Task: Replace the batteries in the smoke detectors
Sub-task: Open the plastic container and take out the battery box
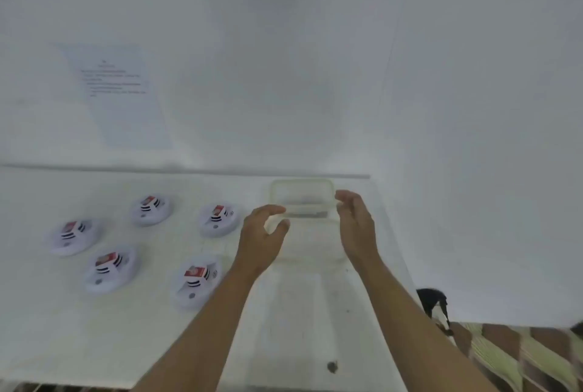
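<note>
Several round white smoke detectors lie on the white table (47, 328), among them one at the back (152, 210), one near my left wrist (195, 279) and one at the far left (74, 235). Each carries a red and white battery on top. A clear plastic container (303, 199) stands at the back right near the wall. My left hand (262, 240) hovers at its front left corner with fingers loosely curved. My right hand (356, 227) is at its right side with fingers nearly straight. The blur hides whether either hand touches it.
A printed sheet (120, 98) hangs on the white wall behind the table. The table's right edge runs beside my right forearm, with a dark object (432, 300) and a brown and green patterned surface (520, 357) below it. A small dark spot (332, 367) marks the table's front.
</note>
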Motion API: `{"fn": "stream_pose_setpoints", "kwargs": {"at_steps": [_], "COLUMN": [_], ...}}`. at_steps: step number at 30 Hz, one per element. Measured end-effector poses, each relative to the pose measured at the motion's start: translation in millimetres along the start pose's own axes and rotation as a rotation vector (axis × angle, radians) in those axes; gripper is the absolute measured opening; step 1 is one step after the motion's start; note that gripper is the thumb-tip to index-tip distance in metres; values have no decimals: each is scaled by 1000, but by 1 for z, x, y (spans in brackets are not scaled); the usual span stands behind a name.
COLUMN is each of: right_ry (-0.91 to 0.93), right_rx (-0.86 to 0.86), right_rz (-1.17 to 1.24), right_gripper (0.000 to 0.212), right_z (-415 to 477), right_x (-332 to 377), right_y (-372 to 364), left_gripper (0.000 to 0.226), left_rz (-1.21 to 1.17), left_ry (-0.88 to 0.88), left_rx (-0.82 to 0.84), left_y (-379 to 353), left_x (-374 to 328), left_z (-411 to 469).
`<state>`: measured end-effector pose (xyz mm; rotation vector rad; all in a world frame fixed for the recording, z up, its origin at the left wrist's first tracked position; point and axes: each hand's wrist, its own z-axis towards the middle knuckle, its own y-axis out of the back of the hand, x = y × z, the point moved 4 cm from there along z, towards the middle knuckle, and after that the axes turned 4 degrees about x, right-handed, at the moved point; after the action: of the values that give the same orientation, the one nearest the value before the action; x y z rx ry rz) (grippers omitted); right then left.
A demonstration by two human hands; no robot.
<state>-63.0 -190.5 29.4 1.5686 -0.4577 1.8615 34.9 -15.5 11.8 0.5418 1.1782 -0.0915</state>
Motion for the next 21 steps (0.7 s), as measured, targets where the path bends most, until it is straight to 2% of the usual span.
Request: {"fn": "stream_pose_setpoints", "kwargs": {"at_steps": [2,5,11,15,17,21], "right_ry": [-94,-222,-273,-277,-279,-279], "right_rx": [28,139,207,208,209,212], "right_rz": [-180,-332,-357,-365,-365,-361], "right_gripper": [34,49,56,57,57,57], "right_z": [-4,-10,-10,-10,-10,-9], "right_x": [-14,-40,-50,-52,-53,-55], "right_y": [-3,-11,-14,-14,-13,-11], "left_gripper": [37,57,52,43,41,51], "left_rz": [50,65,45,-159,-187,75], "left_ry": [155,322,368,404,394,353], "left_rx": [1,95,132,157,149,101], "left_y": [-5,-16,-17,-19,-20,-11], "left_x": [12,26,36,40,40,36], "left_z": [-5,-13,-11,-11,-12,-6]}}
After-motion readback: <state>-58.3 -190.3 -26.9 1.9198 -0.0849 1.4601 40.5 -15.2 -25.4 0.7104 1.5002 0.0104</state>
